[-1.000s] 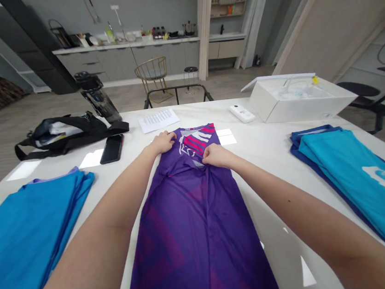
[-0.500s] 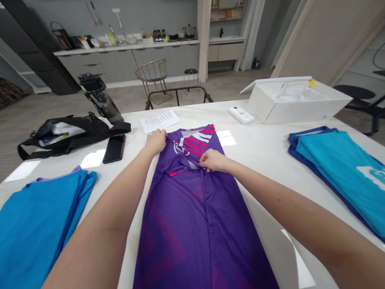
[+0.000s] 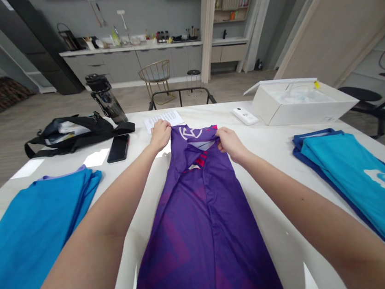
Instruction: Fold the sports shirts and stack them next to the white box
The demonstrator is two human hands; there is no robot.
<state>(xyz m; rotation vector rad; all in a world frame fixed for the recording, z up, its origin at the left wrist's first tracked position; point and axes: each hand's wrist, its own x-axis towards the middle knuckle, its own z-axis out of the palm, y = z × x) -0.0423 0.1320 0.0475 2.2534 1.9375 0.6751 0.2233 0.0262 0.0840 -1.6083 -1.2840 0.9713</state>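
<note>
A purple shirt with pink and white markings lies lengthwise down the middle of the white table, folded narrow. At its far left corner, my left hand is closed on the cloth. My right hand pinches the opposite corner, by the pink edge. Between the two hands the far end is lifted a little, and a dark gap with pink stripes shows under it. The near end of the shirt runs out of the bottom of the view.
Blue folded clothes lie on the left, turquoise and navy ones on the right. Farther back are a phone, black bag, bottle, printed paper, white device and open white box.
My right hand has moved from the middle of the striped part to the far right corner. The shirt's top now covers most of the stripes. My left hand stays at its corner.
</note>
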